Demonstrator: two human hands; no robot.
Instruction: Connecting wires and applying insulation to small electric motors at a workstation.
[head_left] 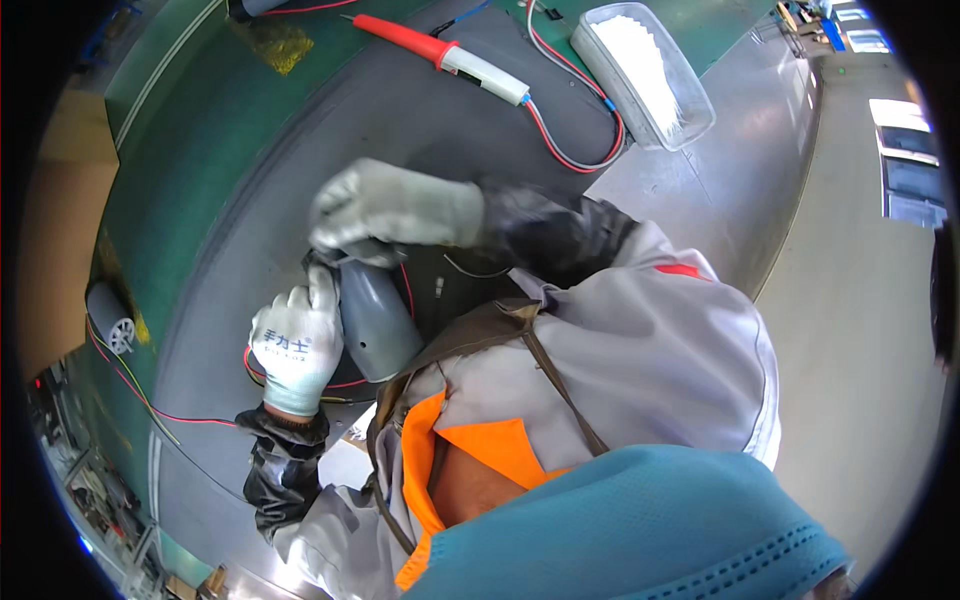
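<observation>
Touching grey cylinder (376,318), gloved hands (297,338) (375,208) close together

Two gloves (298,345), one probe (470,68), one bin (698,98)

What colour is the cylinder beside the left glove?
The cylinder is grey, best seen in the head view.

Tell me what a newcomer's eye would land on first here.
Probably the large blue face mask along the bottom, with the bright orange collar just above its left part. Next, likely the red-and-white probe-like tool lying near the top. Left of centre, the gloved left hand and blurred right hand meet around the upper end of a grey cylinder.
</observation>
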